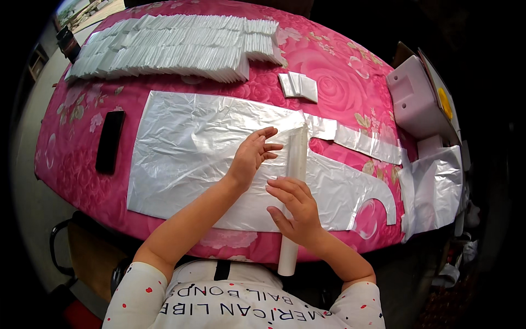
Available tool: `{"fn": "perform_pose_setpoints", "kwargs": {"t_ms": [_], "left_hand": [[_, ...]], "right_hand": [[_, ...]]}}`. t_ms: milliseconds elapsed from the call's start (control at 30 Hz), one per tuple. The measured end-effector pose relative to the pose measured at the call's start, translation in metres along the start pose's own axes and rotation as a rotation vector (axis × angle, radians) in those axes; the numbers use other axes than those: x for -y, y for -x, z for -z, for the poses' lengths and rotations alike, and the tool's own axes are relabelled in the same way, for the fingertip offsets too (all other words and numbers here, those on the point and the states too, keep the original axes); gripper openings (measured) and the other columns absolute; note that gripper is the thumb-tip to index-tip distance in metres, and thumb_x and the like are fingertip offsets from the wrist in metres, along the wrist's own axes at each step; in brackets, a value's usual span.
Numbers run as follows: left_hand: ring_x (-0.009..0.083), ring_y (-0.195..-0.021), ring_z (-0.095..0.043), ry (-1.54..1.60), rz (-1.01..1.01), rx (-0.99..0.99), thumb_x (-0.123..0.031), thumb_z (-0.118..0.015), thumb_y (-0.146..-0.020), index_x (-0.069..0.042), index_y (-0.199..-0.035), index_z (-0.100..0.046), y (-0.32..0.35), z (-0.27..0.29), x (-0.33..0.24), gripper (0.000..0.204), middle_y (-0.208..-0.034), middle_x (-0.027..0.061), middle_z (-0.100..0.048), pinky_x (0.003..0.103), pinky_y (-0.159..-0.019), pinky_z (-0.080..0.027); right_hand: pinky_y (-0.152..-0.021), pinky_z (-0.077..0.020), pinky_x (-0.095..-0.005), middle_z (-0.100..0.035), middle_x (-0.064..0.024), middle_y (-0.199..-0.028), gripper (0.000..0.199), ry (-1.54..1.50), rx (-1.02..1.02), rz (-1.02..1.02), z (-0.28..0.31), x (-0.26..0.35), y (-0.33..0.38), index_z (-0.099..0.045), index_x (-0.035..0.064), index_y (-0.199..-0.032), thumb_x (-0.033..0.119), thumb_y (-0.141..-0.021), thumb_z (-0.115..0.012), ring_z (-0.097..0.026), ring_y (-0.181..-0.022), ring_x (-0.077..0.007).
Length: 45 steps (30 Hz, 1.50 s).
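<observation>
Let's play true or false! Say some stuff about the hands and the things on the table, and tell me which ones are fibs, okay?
1. The tube lies across the white sheet. True.
2. The phone lies on the pink cloth. True.
3. The phone is right of the sheet. False: it is left of the sheet.
4. The left hand reaches farther forward than the right hand. True.
5. The left hand holds the phone. False: the left hand is open over the sheet, beside the tube.
6. The cloth is plain. False: it has flowers on it.
</observation>
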<state>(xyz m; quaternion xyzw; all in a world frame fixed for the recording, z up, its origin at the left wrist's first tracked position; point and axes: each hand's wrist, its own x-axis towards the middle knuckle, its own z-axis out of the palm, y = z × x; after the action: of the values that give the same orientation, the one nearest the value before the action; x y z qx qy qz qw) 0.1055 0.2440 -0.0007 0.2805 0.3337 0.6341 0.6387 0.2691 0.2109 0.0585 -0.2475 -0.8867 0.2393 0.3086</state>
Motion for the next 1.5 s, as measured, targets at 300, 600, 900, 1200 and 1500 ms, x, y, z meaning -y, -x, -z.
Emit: {"fn": "perform_pose_setpoints", "kwargs": {"t_ms": [300, 600, 900, 1200, 1500], "left_hand": [[0.0274, -0.110, -0.050, 0.403, 0.465, -0.118, -0.047, -0.021, -0.095, 0.008, -0.134, -0.022, -0.044, -0.002, 0.011, 0.068, -0.129, 0.0191, -0.043, 0.035, -0.087, -0.045], [0.0225, -0.103, -0.056, 0.103, 0.389, -0.144, -0.034, -0.031, -0.096, 0.006, -0.127, -0.037, -0.023, 0.015, -0.034, 0.051, -0.122, 0.0189, -0.051, 0.031, -0.086, -0.048], [0.0149, -0.091, -0.059, -0.284, 0.145, -0.259, -0.025, -0.042, -0.094, 0.002, -0.118, -0.048, 0.111, 0.112, -0.135, 0.036, -0.110, 0.0132, -0.058, 0.026, -0.079, -0.048], [0.0098, -0.087, -0.057, -0.544, 0.160, -0.595, -0.018, -0.043, -0.094, -0.002, -0.115, -0.052, 0.260, 0.165, -0.168, 0.027, -0.106, 0.0072, -0.061, 0.024, -0.077, -0.046], [0.0158, -0.091, -0.055, -0.945, 0.185, -0.570, -0.013, -0.057, -0.086, 0.002, -0.122, -0.044, 0.280, 0.135, -0.112, 0.041, -0.106, 0.0114, -0.052, 0.027, -0.079, -0.045]], "right_hand": [[-0.097, -0.0374, -0.0410, -0.049, -0.0151, -0.126, 0.047, 0.101, 0.066, -0.184, 0.027, -0.042, 0.068, -0.051, 0.0014, -0.120, 0.016, -0.077, -0.063, -0.046, -0.116, -0.0342], [-0.109, -0.0186, -0.0430, -0.036, -0.0147, -0.139, 0.059, 0.160, 0.358, -0.033, -0.001, -0.039, 0.039, -0.041, 0.0026, -0.131, 0.038, -0.085, -0.052, -0.023, -0.134, -0.0319], [-0.104, -0.0299, -0.0411, -0.046, -0.0151, -0.130, 0.047, -0.614, 0.649, 0.435, -0.108, 0.085, -0.019, -0.048, -0.0003, -0.122, 0.031, -0.088, -0.051, -0.034, -0.128, -0.0315], [-0.106, -0.0257, -0.0424, -0.043, -0.0113, -0.134, 0.045, 0.005, 0.414, 0.323, -0.123, 0.016, -0.074, -0.049, 0.0085, -0.124, 0.028, -0.084, -0.056, -0.034, -0.128, -0.0290], [-0.110, -0.0138, -0.0448, -0.032, -0.0132, -0.141, 0.054, 0.120, 0.463, 0.388, -0.234, 0.057, -0.136, -0.040, 0.0073, -0.133, 0.027, -0.084, -0.049, -0.021, -0.134, -0.0318]]}}
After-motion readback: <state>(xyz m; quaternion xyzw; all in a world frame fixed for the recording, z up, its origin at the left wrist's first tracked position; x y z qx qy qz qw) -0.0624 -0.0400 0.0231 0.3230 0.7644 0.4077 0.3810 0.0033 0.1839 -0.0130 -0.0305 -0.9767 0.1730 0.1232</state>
